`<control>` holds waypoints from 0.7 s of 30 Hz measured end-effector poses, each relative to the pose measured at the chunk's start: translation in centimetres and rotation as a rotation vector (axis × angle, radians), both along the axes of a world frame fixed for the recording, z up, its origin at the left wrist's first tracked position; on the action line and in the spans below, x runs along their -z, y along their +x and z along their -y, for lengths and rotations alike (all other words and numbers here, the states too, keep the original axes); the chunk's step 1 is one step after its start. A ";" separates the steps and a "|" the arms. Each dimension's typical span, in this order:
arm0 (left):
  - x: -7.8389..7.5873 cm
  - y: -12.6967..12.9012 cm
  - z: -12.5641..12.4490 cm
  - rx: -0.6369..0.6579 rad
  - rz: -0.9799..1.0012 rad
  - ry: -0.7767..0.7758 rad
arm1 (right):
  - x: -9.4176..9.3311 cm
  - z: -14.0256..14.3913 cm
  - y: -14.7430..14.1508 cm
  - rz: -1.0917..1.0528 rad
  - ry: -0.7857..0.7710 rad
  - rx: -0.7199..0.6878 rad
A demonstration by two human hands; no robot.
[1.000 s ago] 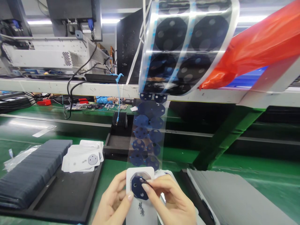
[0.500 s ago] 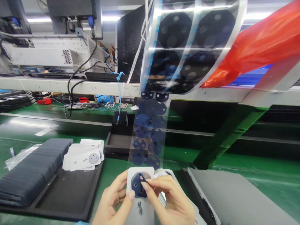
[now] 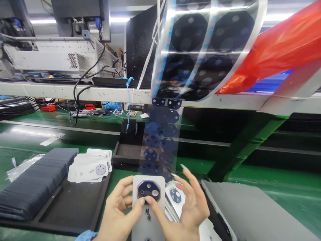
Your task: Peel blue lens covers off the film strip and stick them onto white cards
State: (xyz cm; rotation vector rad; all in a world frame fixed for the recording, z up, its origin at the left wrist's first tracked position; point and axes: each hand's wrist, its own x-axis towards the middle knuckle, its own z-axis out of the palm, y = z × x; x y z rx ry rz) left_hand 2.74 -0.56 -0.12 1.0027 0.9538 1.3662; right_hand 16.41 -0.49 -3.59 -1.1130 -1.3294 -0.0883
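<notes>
My left hand [image 3: 121, 204] is closed round the left side of a pale grey phone back cover [image 3: 147, 227], its thumb on the front. Near the cover's top lies a dark octagonal film sticker [image 3: 148, 192] with several round holes. My right hand [image 3: 187, 204] has its fingers spread and holds nothing; only its thumb tip rests on the sticker's lower edge, beside the left thumb. Behind the right hand lie more phone back covers [image 3: 175, 195], the top one with a dark octagon. A clear strip of dark stickers [image 3: 157, 144] hangs just beyond the held cover.
The strip comes from a large sticker roll [image 3: 198, 50] on the shelf [image 3: 107, 93]. Left are a black tray [image 3: 72, 207], a row of dark sheets [image 3: 37, 184] and white covers [image 3: 91, 167]. A grey stack [image 3: 260, 211] stands right, near a green post [image 3: 253, 144].
My right hand has let go of the sticker edge it pinched, and its fingers have spread upward. The sticker now lies flatter, with both thumbs at its lower edge.
</notes>
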 end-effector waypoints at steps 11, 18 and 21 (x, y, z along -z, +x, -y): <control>0.3 0.2 0.1 0.062 -0.005 -0.053 | -1.8 1.6 -0.1 -0.528 -0.630 -0.525; 1.0 0.6 0.6 0.101 -0.112 0.002 | -2.2 1.0 -0.2 -0.466 -0.678 -0.402; 1.0 0.6 0.5 0.099 -0.140 0.027 | -1.8 0.9 -0.2 -0.457 -0.747 -0.335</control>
